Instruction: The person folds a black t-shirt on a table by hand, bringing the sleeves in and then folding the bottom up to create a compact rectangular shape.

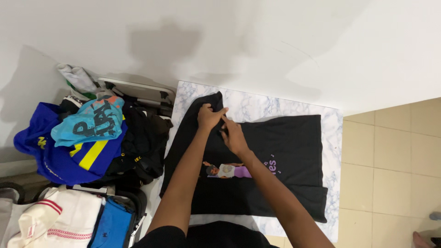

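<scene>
1. both arms reach forward from the bottom of the view, forearms converging toward the far left part of a black t-shirt [285, 151].
2. the left hand [209, 115] is at the shirt's far left corner, knuckles up, its fingers [216, 111] clenched on a bunched fold of the black cloth.
3. the right hand [234, 137] lies just beside it, touching it, palm down on the shirt; its fingers [226, 124] point toward the left hand and pinch the same fold.
4. the t-shirt is spread flat on a marble-patterned white desk [333, 138], its long axis running left to right across the desk.
5. its printed side faces up, with a small picture and lilac lettering near the middle, partly covered by the right forearm.
6. the cloth under the fingers is raised into a narrow peak that points toward the wall; the rest of the shirt lies to the right of and nearer than both hands.
7. left of the desk sits a pile of clothes [92, 138]: a blue top with a yellow stripe, a light blue one, black ones; white and blue pieces lie nearer.
8. beige floor tiles [395, 160] show on the right.
</scene>
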